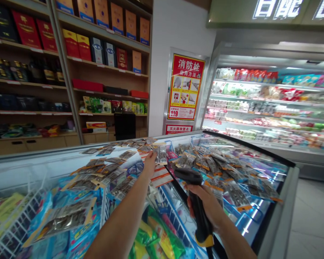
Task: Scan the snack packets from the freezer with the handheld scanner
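Observation:
My left hand (pixel 150 162) reaches far out over the chest freezer's glass lid (pixel 29 169) and pinches a small clear packet (pixel 161 154) with dark contents, lifted a little above the others. My right hand (pixel 208 207) grips the handle of a black barcode scanner (pixel 194 196) with a yellow base; its head points toward the held packet. Several similar packets with orange-edged labels (pixel 226 180) lie spread across the lid on both sides of my arms.
Under the glass lie blue and green frozen-food bags in white wire baskets (pixel 13 230). Wooden shelves (pixel 102 68) with boxed goods stand behind the freezer. A red fire-hydrant sign (pixel 185 88) hangs on the wall. An open refrigerated display case (pixel 270 108) runs along the right.

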### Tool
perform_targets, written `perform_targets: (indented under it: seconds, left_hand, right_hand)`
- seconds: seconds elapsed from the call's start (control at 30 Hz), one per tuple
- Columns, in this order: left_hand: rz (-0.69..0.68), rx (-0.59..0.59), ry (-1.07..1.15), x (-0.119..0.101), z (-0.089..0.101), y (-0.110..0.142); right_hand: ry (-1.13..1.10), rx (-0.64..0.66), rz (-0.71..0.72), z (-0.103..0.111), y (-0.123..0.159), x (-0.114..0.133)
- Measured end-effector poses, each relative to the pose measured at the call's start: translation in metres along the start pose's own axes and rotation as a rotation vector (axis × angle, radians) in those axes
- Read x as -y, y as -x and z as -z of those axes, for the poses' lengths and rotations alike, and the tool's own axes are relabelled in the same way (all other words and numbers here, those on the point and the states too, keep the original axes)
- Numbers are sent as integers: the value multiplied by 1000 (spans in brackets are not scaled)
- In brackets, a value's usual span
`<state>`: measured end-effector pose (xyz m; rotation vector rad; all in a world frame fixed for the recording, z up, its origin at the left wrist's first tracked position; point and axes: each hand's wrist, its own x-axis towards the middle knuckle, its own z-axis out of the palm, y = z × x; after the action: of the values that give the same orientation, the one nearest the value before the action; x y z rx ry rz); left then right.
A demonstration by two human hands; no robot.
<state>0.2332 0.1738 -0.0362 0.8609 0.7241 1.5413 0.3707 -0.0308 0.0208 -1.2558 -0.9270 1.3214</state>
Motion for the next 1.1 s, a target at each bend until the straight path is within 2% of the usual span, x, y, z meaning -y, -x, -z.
perform_targets:
  seconds: [0.37, 0.73, 0.83, 0.93, 1.1]
  left_hand:
    - [2, 28, -8, -2, -2, 2]
    - [6, 52, -47, 0, 1, 2]
    - [-9, 39, -55, 1, 0, 2]
    - [-13, 31, -68, 1, -6, 4]
    - [-30, 48, -133, -2, -28, 17]
  right_hand:
    - [-17, 32, -3, 4, 6, -3]
    - [-56, -1, 24, 2, 7, -6]
    - [-80, -91, 94, 16, 1, -3]
    - [-90, -282, 191, 41, -7, 0]
    - [-81, -527, 237, 82, -17, 1]
